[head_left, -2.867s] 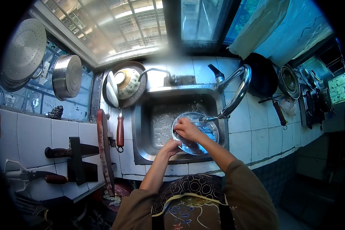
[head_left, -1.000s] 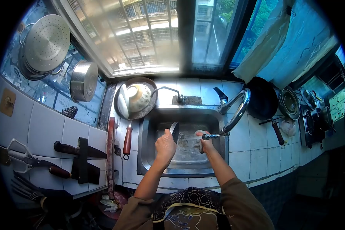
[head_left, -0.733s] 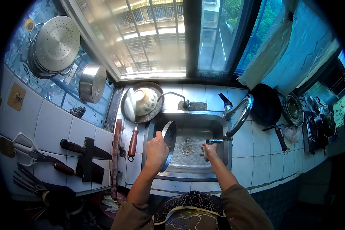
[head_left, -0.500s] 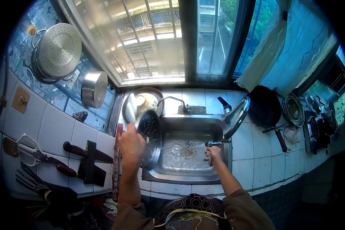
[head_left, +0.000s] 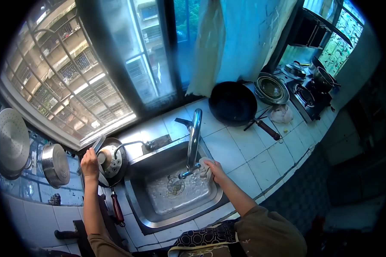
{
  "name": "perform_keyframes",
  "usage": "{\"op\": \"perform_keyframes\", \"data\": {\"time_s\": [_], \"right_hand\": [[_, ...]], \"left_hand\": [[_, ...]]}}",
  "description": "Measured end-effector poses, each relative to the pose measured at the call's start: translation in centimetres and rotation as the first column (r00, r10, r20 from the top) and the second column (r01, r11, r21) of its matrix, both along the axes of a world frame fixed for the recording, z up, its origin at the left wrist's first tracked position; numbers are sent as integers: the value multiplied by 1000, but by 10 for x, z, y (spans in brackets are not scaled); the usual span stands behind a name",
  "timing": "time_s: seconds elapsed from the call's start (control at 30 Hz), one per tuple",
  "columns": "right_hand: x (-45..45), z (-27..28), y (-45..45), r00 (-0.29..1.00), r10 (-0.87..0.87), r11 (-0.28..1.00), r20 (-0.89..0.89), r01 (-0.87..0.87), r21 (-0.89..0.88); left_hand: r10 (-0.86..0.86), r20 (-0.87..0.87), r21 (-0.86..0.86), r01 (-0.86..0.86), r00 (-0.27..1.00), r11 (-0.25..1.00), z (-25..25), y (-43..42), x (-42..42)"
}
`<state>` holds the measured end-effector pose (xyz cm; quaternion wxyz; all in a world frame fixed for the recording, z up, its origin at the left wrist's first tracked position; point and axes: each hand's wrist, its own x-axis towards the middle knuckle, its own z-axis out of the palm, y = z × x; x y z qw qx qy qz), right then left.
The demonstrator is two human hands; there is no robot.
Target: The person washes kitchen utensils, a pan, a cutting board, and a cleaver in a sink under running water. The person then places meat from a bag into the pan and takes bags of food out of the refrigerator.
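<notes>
My left hand (head_left: pixel 89 165) is closed on the edge of a metal plate (head_left: pixel 99 142), which stands tilted beside the dishes at the sink's left. Next to it a patterned bowl (head_left: pixel 112 161) lies upside down in a round pan (head_left: pixel 123 168). My right hand (head_left: pixel 215 170) is closed around a pale cloth (head_left: pixel 206 165), just right of the faucet (head_left: pixel 194 139). Below them is the metal sink (head_left: pixel 148 220), with water and some bits of food around its drain (head_left: pixel 175 186).
A black wok (head_left: pixel 232 103) with a wooden handle sits on the right counter, near stacked bowls (head_left: pixel 271 88), a plastic bag (head_left: pixel 281 114) and a stove (head_left: pixel 306 95). A red-handled tool (head_left: pixel 117 209) lies left of the sink. Pots hang or stand at the far left.
My left hand has carried the perforated metal plate from over the sink's left side to the dishes by the window. My right hand keeps the cloth near the faucet. The view has turned right.
</notes>
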<state>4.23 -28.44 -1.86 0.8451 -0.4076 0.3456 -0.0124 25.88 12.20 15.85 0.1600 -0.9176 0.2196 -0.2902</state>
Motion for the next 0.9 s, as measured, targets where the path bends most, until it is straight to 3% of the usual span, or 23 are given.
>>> {"op": "perform_keyframes", "data": {"time_s": [0.1,0.17,0.23,0.3,0.37,0.4,0.43,0.47,0.5,0.53,0.6,0.63,0.7,0.73,0.77,0.83,0.87,0.9], "right_hand": [[-1,3,-24,992,-125,989,25,122,79],[-5,0,-41,990,-123,986,73,114,121],[-4,13,-56,981,-171,936,88,134,326],[1,19,-74,977,-211,952,45,194,236],[9,2,-105,969,-247,969,-12,247,11],[15,-20,-129,981,-184,945,-60,160,-284],[21,-18,-143,983,-136,835,-126,45,-548],[24,-17,-155,928,-242,566,-282,-101,-818],[27,1,-160,840,-394,227,-372,-302,-926],[33,6,-173,841,-397,229,-367,-297,-927],[39,15,-202,704,-374,113,-603,-611,-784],[44,13,-219,708,-380,112,-595,-603,-790],[56,9,-247,548,-268,81,-792,-807,-585],[58,12,-254,487,-271,6,-830,-862,-508],[59,10,-262,491,-279,7,-825,-858,-513],[63,-18,-283,360,-151,-191,-921,-924,-330],[69,-46,-293,281,-174,-169,-944,-953,-252],[66,-45,-296,281,-172,-170,-944,-953,-252]], "left_hand": [[-109,40,152,102,993,983,-39,13,10],[-101,-14,227,101,995,969,-68,25,13],[3,-54,255,11,999,967,-91,31,11],[9,-97,246,15,995,969,-110,35,6],[84,-188,250,-35,979,968,-121,32,0],[68,-154,253,-27,986,967,-128,32,-1],[53,-120,256,-20,991,967,-133,31,-2],[95,-182,241,-49,979,969,-137,30,-2],[92,-179,243,-46,979,969,-139,30,-4],[114,-195,226,-69,974,972,-140,28,-5],[168,-229,214,-119,959,970,-136,18,-8],[155,-207,200,-113,966,973,-138,19,-8],[155,-197,168,-123,968,978,-140,18,-9],[173,-188,168,-142,967,976,-141,18,-10],[192,-182,170,-161,964,972,-143,17,-12],[203,-176,91,-190,963,978,-148,15,-15],[203,-193,60,-195,960,979,-128,-2,-28],[205,-212,32,-203,956,979,-105,-27,-48]]}}
